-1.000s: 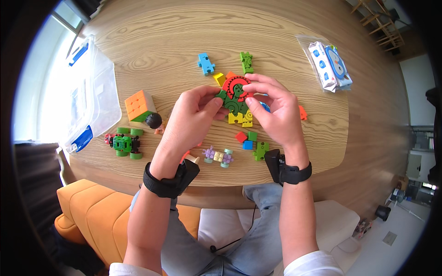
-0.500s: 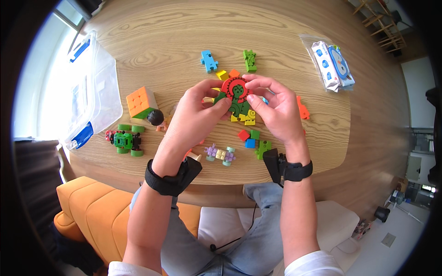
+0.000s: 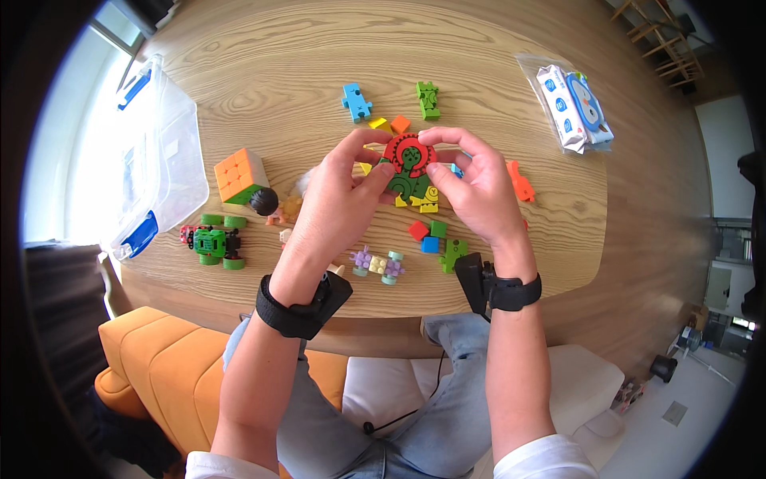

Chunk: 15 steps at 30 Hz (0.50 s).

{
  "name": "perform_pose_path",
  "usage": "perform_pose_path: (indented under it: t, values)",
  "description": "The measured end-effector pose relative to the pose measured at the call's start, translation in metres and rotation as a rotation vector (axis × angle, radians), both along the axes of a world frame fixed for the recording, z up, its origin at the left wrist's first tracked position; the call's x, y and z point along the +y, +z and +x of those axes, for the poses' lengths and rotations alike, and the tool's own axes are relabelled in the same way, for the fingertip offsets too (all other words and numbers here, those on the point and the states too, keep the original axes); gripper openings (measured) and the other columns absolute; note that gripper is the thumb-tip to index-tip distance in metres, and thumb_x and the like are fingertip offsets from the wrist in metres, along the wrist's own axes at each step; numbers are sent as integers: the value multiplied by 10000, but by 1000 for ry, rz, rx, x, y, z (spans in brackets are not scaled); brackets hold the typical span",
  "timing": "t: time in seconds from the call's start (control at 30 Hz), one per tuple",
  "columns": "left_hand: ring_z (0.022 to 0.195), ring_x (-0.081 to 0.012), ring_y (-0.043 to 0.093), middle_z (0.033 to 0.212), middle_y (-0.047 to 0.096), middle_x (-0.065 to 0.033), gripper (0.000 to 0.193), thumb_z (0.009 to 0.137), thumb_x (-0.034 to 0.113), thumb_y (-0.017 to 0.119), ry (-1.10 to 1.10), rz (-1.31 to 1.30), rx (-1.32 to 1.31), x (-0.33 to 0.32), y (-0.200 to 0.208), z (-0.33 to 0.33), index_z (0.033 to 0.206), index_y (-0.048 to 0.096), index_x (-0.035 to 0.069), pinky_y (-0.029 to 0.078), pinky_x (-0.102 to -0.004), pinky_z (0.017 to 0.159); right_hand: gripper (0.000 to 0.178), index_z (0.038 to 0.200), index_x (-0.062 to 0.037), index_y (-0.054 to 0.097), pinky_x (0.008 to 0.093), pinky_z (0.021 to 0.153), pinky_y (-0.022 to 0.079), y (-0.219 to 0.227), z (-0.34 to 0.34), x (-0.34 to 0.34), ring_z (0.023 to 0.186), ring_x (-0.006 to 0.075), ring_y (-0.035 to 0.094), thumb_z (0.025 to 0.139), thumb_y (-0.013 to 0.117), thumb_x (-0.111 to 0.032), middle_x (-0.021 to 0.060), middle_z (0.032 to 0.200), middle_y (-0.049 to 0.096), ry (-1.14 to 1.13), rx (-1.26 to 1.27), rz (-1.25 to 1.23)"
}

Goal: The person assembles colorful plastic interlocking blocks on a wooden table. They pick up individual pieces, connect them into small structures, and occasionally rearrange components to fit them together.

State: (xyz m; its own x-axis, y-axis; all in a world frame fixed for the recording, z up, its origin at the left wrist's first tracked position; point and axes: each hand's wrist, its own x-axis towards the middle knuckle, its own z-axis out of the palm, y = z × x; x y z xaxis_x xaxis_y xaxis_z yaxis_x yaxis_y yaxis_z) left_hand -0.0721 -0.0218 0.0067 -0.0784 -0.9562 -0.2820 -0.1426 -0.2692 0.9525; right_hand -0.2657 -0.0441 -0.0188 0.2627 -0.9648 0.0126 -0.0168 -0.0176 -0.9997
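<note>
Above the middle of the table I hold red and green puzzle pieces [image 3: 411,160] fitted together, printed with a gear-like ring. My left hand [image 3: 345,182] grips the left edge between thumb and fingers. On the opposite side my right hand [image 3: 480,177] pinches the edge, with its thumb on the front face. A yellow puzzle piece [image 3: 429,201] shows just under the green part; I cannot tell whether it is joined. Beyond my hands lie a blue puzzle piece [image 3: 357,102] and a green puzzle piece [image 3: 428,100]. Small red, green and blue blocks [image 3: 430,244] sit nearer to me.
A clear plastic bin [image 3: 175,152] with blue latches stands at the left. Close to it are a puzzle cube [image 3: 240,176] and a green toy car [image 3: 212,241]. Wipes packs [image 3: 573,109] lie at the far right, near an orange piece [image 3: 520,182].
Both hands keep hold of the joined pieces, and the left hand has shifted slightly. The whole view has moved a little, so the table things appear slightly higher and further left.
</note>
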Motion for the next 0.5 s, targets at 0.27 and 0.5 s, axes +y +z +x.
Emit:
perform_pose_path:
  t: [0.27, 0.5]
  values:
    - [915, -182, 757, 1159, 644, -118, 318, 1042, 28, 583, 10, 33, -74, 2, -10, 0, 1359, 590, 11, 635, -273, 771, 515, 1269, -36, 640, 347, 939, 618, 6, 2, 7, 1183, 211, 670, 797, 834, 38, 68, 1336, 618, 104, 128, -2]
    - [962, -246, 748, 1210, 628, -177, 422, 988, 17, 630, -120, -181, -462, 4, -30, 2, 1400, 556, -33, 606, -330, 784, 610, 1237, -23, 643, 380, 993, 574, -5, 4, 7, 1172, 304, 673, 681, 892, 1, 135, 1269, 663, 72, 352, -178]
